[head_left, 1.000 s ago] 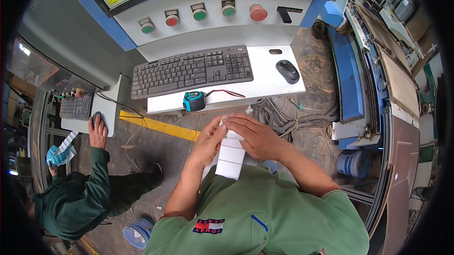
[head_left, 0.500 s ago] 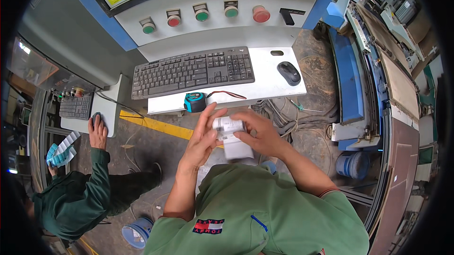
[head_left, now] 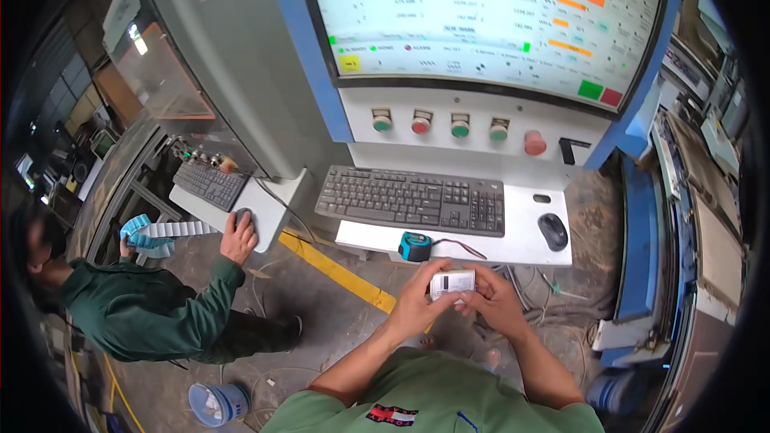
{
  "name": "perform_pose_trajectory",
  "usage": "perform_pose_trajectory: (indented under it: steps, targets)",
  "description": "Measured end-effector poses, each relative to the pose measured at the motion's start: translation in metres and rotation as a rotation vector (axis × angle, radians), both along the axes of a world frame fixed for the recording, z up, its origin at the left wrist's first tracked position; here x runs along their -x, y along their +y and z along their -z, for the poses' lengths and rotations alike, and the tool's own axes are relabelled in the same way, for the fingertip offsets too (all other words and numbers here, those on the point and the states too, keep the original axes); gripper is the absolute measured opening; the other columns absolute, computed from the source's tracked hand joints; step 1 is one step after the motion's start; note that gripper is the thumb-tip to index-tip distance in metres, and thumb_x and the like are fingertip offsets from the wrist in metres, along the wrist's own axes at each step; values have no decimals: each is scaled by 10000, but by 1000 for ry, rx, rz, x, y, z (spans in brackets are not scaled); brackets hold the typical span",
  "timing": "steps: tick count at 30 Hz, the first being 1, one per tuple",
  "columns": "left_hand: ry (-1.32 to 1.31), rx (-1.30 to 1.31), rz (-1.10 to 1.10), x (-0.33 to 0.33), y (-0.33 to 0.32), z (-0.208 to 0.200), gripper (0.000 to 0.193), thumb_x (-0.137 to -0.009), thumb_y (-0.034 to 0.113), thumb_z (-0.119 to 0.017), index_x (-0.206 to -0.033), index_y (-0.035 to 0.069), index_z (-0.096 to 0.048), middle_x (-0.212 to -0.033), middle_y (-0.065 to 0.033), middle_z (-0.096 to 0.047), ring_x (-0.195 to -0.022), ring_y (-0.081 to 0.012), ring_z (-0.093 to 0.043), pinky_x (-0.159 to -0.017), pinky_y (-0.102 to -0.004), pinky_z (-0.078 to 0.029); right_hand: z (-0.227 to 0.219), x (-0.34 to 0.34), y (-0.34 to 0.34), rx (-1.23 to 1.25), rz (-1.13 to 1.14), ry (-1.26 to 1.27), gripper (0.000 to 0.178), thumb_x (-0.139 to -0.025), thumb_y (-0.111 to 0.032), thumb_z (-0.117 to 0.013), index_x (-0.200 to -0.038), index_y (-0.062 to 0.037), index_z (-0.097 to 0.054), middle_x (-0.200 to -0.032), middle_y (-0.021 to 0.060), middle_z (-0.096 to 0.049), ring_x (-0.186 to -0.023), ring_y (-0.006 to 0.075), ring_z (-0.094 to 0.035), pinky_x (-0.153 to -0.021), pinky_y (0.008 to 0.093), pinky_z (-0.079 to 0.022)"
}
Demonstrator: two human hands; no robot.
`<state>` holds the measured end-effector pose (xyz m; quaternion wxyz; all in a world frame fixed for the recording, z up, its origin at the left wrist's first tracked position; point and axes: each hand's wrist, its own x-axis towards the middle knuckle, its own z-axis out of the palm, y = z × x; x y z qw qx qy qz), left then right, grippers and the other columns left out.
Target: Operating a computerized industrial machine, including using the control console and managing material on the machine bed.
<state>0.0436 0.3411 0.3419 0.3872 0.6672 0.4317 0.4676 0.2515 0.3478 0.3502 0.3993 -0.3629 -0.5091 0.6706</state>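
Both of my hands are closed around a small roll of white printed labels (head_left: 452, 282), held in front of my chest just off the shelf's front edge. My left hand (head_left: 415, 298) grips its left side, with the thumb along the lower edge. On the other side my right hand (head_left: 499, 304) has its fingers and thumb round the right end. The printed face is turned up, and the underside is hidden by my fingers. Just beyond my left hand, a teal and black tape measure (head_left: 415, 246) with a dark red strap lies on the white shelf (head_left: 369, 234).
Ahead are a black keyboard (head_left: 413, 199), a mouse (head_left: 553, 231), a push-button panel and a lit screen (head_left: 481, 24). At left, a person in dark green (head_left: 160, 313) has one hand on another mouse and holds a label strip (head_left: 148, 232). A blue bucket (head_left: 218, 403) stands below.
My view has lifted and swung left, showing more of the screen and the other person. The label strip that hung below my hands is now gathered compactly between them.
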Motion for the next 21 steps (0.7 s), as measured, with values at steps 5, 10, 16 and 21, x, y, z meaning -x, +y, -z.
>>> perform_pose_trajectory:
  steps: [5, 10, 16, 21]
  targets:
    - [-258, 432, 210, 34, 5, -4, 635, -905, 118, -808, -1456, 41, -503, -1351, -110, -600, -1163, -201, -629, -987, -340, -524, 9, -4, 10, -110, -57, -182, 460, -969, -23, -683, -1414, -43, -568, -1239, 120, -682, -1012, 154, -689, -786, 279, -587]
    - [333, 195, 250, 40, 12, -48, 521, -858, 221, -828, -1300, 37, -624, -1206, -164, -697, -1064, -319, -696, -903, -388, -551, -16, 14, 10, -432, -123, -354, 499, -964, 4, -671, -1446, -40, -550, -1274, 117, -630, -1039, 156, -649, -824, 291, -568]
    - [516, 22, 181, 43, 7, -32, 505, -870, 215, -769, -1326, 71, -607, -1231, -200, -692, -1091, -418, -667, -899, -470, -554, -15, 22, -3, -434, -44, -387, 542, -946, -23, -691, -1466, -64, -544, -1332, 145, -625, -1130, 200, -653, -865, 328, -578]
    - [496, 59, 249, 43, 6, -38, 484, -850, 194, -781, -1283, 55, -615, -1215, -198, -696, -1080, -437, -663, -881, -504, -554, -15, 19, 0, -441, -81, -537, 520, -957, -90, -684, -1457, -68, -543, -1314, 177, -643, -1179, 263, -660, -885, 355, -572]
